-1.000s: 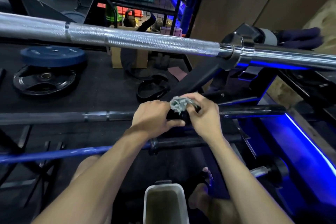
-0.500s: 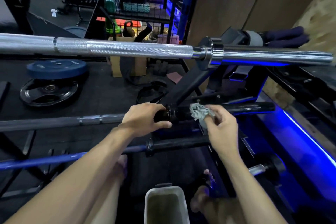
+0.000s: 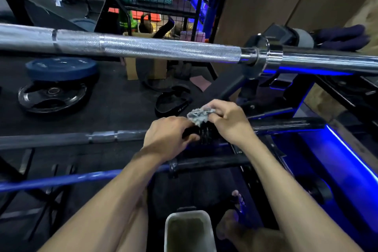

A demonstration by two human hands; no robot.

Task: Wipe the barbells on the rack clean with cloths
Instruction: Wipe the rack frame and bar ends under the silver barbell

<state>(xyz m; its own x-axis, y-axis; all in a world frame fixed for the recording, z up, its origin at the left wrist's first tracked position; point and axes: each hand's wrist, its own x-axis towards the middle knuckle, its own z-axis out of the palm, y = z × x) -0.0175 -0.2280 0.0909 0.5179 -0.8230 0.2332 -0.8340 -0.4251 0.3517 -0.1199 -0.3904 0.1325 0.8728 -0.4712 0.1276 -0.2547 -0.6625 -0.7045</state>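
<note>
A dark barbell (image 3: 67,139) lies across the black rack (image 3: 272,110) at mid height. My left hand (image 3: 167,137) grips it just left of its collar. My right hand (image 3: 229,120) pinches a crumpled grey cloth (image 3: 199,115) and holds it on top of the collar, close against my left hand. A chrome barbell (image 3: 163,49) sits on the rack above. Lower down rests a blue barbell (image 3: 61,181) with a black sleeve.
A white tub (image 3: 189,231) stands on the floor between my bare feet. Weight plates (image 3: 55,96) and a black belt (image 3: 173,102) lie on the dark floor behind. A wire shelf (image 3: 159,4) stands at the back. Blue light strips run along the right.
My right hand has brought the cloth leftward from the sleeve back onto the collar beside my left hand. My left hand keeps its grip on the dark bar.
</note>
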